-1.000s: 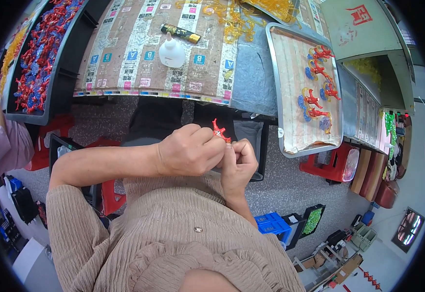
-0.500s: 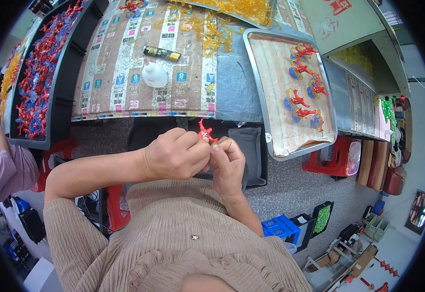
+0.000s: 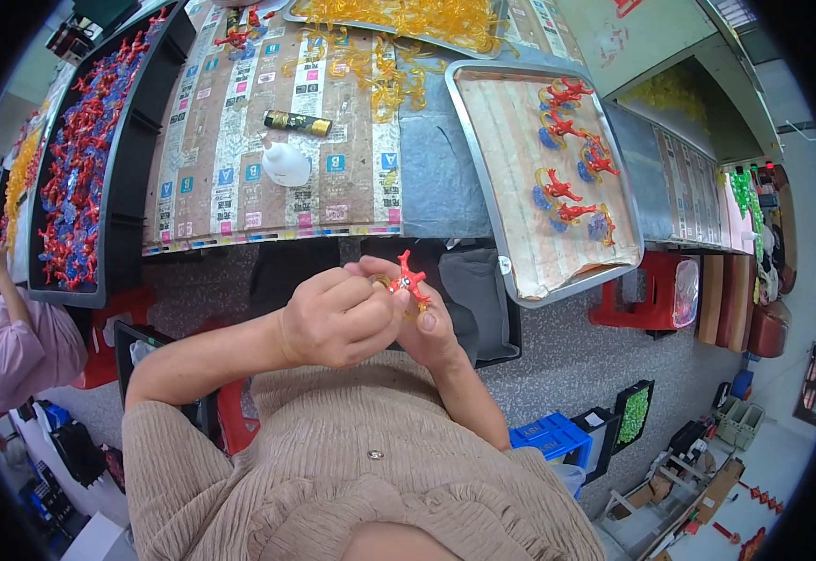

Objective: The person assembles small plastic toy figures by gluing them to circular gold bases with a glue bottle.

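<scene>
On my feed, the left hand (image 3: pixel 341 318) curls closed, pinching the red figurine (image 3: pixel 408 278) at its two o'clock; the right hand (image 3: pixel 429 329) bends half-open behind it, grip unclear to me.

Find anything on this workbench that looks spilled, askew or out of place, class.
Loose yellow pieces lie strewn over the printed covering, as if spilled. The metal tray of red figures sits at a slant, its near end jutting past the table edge, with its paper liner crumpled there.
</scene>
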Tool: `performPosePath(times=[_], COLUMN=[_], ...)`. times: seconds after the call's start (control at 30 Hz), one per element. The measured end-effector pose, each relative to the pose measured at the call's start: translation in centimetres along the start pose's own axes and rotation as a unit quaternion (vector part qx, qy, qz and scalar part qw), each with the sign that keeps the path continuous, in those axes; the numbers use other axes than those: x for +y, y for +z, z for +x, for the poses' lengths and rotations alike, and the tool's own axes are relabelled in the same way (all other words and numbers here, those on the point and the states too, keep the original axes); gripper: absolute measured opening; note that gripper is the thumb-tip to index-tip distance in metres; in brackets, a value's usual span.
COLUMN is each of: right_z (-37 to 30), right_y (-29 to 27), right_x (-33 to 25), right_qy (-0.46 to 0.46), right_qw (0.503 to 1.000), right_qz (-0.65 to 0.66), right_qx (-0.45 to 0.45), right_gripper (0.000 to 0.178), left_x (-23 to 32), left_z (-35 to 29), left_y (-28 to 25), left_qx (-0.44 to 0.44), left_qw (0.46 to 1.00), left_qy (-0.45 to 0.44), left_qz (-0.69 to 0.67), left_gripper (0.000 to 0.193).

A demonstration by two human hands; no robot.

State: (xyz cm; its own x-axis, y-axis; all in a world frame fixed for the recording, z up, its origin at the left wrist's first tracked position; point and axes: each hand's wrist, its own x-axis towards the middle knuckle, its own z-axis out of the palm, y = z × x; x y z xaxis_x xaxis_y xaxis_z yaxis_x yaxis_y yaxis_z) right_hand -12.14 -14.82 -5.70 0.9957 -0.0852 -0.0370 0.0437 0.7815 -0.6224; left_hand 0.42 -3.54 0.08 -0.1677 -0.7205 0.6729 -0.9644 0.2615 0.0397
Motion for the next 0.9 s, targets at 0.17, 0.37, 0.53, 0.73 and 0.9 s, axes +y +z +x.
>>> performPosePath(times=[0.17, 0.37, 0.53, 0.73, 0.9], right_z=[-0.6, -0.6, -0.7, -0.7, -0.6], right_y=[-0.3, 1.0, 0.9, 0.8, 0.7], right_x=[0.1, -0.4, -0.2, -0.1, -0.1], right_qy=[0.027, 0.032, 0.026, 0.034, 0.043], right_qw=[1.000, 0.998, 0.998, 0.998, 0.997], right_qz=[0.006, 0.025, 0.045, 0.051, 0.042], right_qx=[0.013, 0.053, 0.033, 0.031, 0.040], right_gripper=[0.090, 0.086, 0.079, 0.080, 0.082], left_x=[0.6, 0.9, 0.9, 0.9, 0.8], left_z=[-0.5, -0.9, -0.9, -1.2, -1.2], left_y=[0.3, 0.3, 0.2, 0.3, 0.1], left_qx=[0.040, 0.050, 0.050, 0.058, 0.049], left_qw=[0.999, 0.997, 0.997, 0.996, 0.997], left_qy=[-0.034, -0.053, -0.056, -0.065, -0.066], left_qz=[0.003, 0.006, 0.005, 0.000, -0.004], left_gripper=[0.030, 0.030, 0.030, 0.029, 0.027])
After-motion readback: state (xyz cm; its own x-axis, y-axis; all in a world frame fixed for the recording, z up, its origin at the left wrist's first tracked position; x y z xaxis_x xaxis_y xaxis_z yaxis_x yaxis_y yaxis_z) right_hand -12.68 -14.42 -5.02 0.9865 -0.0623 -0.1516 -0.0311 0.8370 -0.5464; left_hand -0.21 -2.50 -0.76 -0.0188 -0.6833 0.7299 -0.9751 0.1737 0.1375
